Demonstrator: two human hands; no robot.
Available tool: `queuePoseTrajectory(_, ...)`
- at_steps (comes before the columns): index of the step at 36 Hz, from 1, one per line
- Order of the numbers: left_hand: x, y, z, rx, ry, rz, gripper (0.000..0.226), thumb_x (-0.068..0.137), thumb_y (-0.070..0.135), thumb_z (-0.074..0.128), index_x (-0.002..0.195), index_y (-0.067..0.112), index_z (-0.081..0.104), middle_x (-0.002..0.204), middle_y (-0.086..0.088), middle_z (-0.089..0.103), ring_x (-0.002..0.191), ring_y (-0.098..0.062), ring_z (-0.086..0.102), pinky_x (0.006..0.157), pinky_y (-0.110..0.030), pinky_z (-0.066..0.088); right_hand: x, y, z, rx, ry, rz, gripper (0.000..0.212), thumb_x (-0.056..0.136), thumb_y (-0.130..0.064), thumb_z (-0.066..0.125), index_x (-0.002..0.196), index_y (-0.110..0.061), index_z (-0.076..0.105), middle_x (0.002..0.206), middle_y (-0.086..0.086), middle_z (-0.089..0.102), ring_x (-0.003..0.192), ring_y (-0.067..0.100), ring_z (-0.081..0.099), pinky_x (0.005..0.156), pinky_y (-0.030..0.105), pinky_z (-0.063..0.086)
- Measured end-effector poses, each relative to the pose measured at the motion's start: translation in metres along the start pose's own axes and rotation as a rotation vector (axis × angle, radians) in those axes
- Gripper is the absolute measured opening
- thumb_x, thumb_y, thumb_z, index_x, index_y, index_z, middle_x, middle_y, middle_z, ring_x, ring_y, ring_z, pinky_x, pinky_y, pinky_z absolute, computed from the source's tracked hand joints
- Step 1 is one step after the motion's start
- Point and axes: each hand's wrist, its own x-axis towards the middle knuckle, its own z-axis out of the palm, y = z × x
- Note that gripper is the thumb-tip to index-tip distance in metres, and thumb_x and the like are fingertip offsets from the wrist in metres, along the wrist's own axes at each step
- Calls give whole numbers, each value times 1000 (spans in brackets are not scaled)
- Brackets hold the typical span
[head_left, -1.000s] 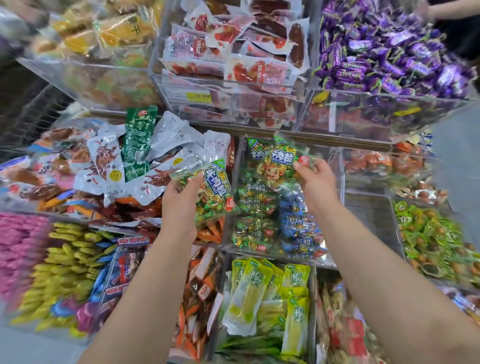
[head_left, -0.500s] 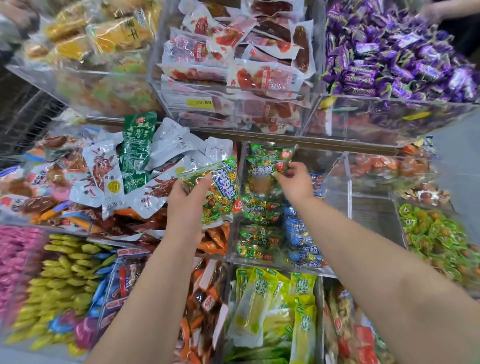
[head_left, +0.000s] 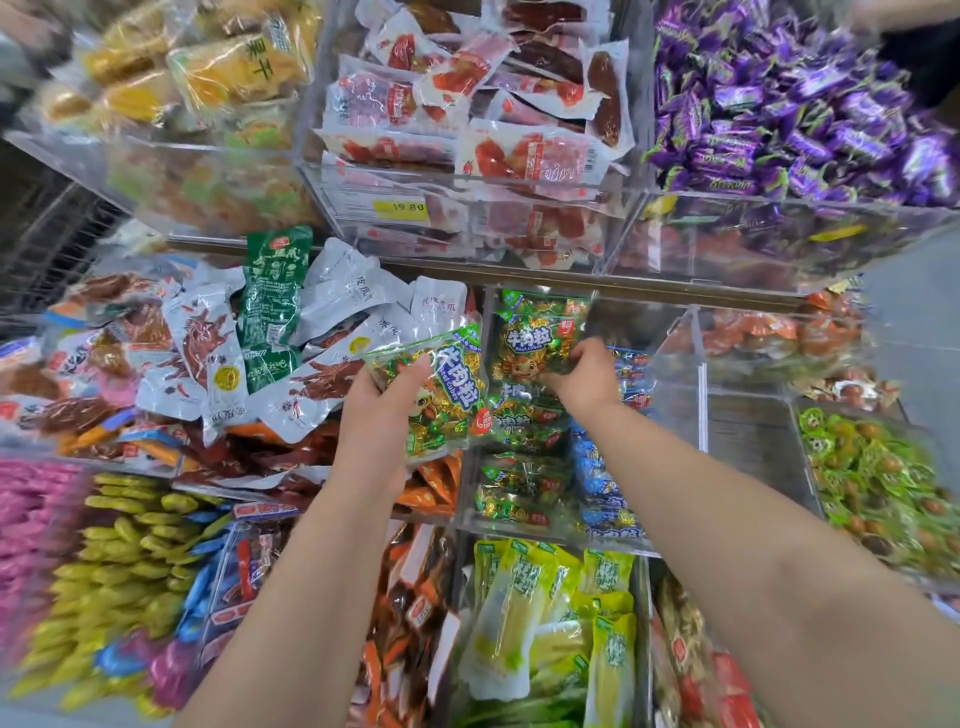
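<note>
Person's right hand (head_left: 584, 382) has its fingers clamped on a shiny green plastic snack bag (head_left: 537, 335) at the 12 o'clock end of the clear acrylic bin (head_left: 702, 395), while the left hand (head_left: 384, 402) has its fingers curled round a matching spare bag (head_left: 447, 382) at the bin's 9 o'clock, so imo stand the first one upright, then feed in the spare.

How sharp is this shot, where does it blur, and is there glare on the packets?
Head view: sharp in the middle, where the left hand grips a tilted green bag and the right hand holds an upright green bag; blur grows toward the edges, worst on the yellow sweets at lower left; white glare streaks the silver packets; the wide lens leans the upper bins outward.
</note>
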Motion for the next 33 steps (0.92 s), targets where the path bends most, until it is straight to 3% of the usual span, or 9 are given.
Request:
queuePoseTrajectory(5, -5, -1, 8, -59, 24, -60, 11, 88, 39, 66, 92, 36, 57, 91, 17, 59, 84, 1, 52, 77, -24, 40, -2, 4, 1, 25, 8, 7, 42, 76, -22, 78, 101, -8, 47, 114, 14, 52, 99, 26, 53, 83, 35, 45)
queuePoseTrajectory(8, -7, 5, 14, -130, 74, -132, 54, 90, 41, 62, 139, 25, 46, 131, 12, 51, 119, -3, 45, 108, -33, 31, -6, 7, -2, 78, 28, 34, 45, 77, -28, 77, 109, -12, 48, 123, 12, 46, 104, 23, 48, 85, 28, 39)
queuePoseTrajectory(10, -8, 7, 17, -220, 83, -159, 66, 91, 37, 62, 148, 25, 32, 130, 6, 59, 115, -8, 57, 101, -42, 46, -14, 8, -6, 141, 81, 52, 53, 79, -32, 74, 122, -13, 49, 128, 9, 40, 109, 20, 45, 90, 28, 36)
queuePoseTrajectory(12, -7, 7, 19, -336, 60, -176, 63, 93, 34, 61, 148, 24, 31, 105, 2, 71, 90, -13, 72, 77, -40, 58, -28, 7, -12, 267, 170, 27, 42, 84, -34, 69, 118, -18, 52, 124, 6, 42, 105, 16, 46, 88, 23, 34)
queuePoseTrajectory(14, -7, 5, 24, -383, 20, -173, 57, 94, 31, 59, 144, 14, 36, 109, -5, 72, 94, -20, 71, 86, -46, 56, -46, 4, -17, 446, 150, 1, 17, 88, -35, 63, 99, -25, 55, 108, -1, 55, 96, 14, 54, 81, 20, 39)
queuePoseTrajectory(18, -8, 1, 38, -408, -53, -122, 10, 95, 14, 57, 101, 6, 54, 83, -9, 71, 82, -23, 66, 80, -45, 56, -79, -8, -13, 913, -308, 104, 7, 94, -25, 55, 94, -18, 58, 79, -6, 66, 71, 8, 64, 70, 26, 52)
queuePoseTrajectory(23, -6, -2, 45, -133, -148, -122, 15, 89, 6, 64, 99, 7, 53, 97, -15, 67, 84, -23, 68, 88, -39, 56, -82, -6, -8, 1097, -409, 194, 20, 88, -15, 63, 104, -19, 52, 93, 1, 73, 82, 18, 69, 71, 29, 56)
queuePoseTrajectory(29, 9, 13, 26, 465, -60, 177, 28, 81, 19, 75, 90, 37, 55, 100, 15, 62, 90, 2, 59, 75, -16, 46, -43, 18, -36, 715, -121, 17, 20, 84, -16, 70, 91, -29, 56, 83, -10, 56, 74, 3, 56, 59, 14, 46)
queuePoseTrajectory(33, 20, 25, 23, 636, -88, 367, 26, 81, 18, 73, 88, 37, 56, 94, 21, 61, 88, 4, 58, 74, -7, 41, -26, 33, -33, 495, -108, -53, 24, 82, -16, 72, 84, -28, 51, 78, -9, 53, 72, 6, 52, 69, 18, 44)
